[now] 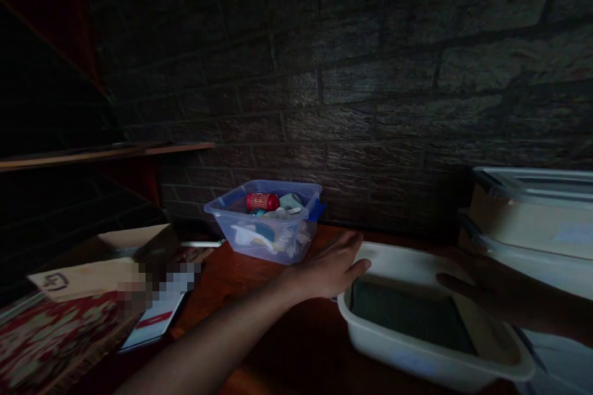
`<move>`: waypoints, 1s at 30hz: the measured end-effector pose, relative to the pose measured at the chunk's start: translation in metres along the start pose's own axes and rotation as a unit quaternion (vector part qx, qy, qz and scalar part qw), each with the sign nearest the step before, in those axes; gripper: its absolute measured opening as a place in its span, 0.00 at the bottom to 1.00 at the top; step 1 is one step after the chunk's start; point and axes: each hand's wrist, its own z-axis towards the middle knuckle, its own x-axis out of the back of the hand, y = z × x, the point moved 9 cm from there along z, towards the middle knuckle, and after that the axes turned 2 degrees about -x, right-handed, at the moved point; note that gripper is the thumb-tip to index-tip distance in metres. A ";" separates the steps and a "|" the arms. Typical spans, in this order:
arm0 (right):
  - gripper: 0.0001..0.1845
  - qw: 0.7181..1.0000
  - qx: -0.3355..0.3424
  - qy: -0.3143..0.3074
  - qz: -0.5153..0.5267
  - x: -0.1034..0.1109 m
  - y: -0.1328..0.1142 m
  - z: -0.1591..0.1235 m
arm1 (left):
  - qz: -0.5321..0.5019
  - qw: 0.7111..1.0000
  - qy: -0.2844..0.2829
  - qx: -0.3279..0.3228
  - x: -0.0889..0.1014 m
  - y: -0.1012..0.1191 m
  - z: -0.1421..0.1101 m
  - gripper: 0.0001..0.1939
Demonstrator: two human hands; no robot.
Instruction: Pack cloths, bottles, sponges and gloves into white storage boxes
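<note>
A white plastic tub [398, 253] stands on the wooden surface, with a folded dark green cloth-like thing [410, 315] lying flat inside. My left hand [336, 265] is at the tub's back left corner, palm down, with fingers stretched forward and thumb reaching over the rim. From the right, my right hand [482, 290] extends over the tub's right side, thumb pointing inward and apart from the darker fingers. Deep shadow obscures those fingers, and whether they touch the rim cannot be made out. Neither hand visibly grips anything.
Left of the tub, a clear bluish bin [259, 231] contains a red can-like item [262, 200] and assorted things. Stacked lidded boxes [532, 225] stand at right. An open cardboard box [92, 278], a patterned cloth [50, 339] and a phone-like slab [157, 318] lie left, below a shelf [111, 154].
</note>
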 end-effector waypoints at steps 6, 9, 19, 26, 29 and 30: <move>0.34 0.998 0.031 0.053 -0.025 0.030 -0.050 0.041 | 0.049 0.996 0.064 -0.041 0.073 -0.001 -0.020 0.23; 0.30 0.993 0.099 0.045 -0.042 0.041 -0.109 0.068 | 0.100 0.990 0.103 0.005 0.120 -0.032 -0.037 0.20; 0.20 0.978 0.205 0.019 -0.024 0.033 -0.268 0.184 | 0.116 0.978 0.086 0.148 0.183 -0.159 -0.085 0.16; 0.14 0.972 0.226 -0.067 -0.017 -0.013 -0.307 0.239 | 0.048 0.986 0.003 0.162 0.165 -0.222 -0.077 0.17; 0.13 0.971 0.211 -0.108 -0.029 -0.029 -0.303 0.258 | 0.011 0.991 -0.027 0.133 0.149 -0.239 -0.060 0.20; 0.13 0.971 0.204 -0.119 -0.034 -0.036 -0.300 0.264 | 0.025 0.994 -0.016 0.107 0.148 -0.241 -0.054 0.22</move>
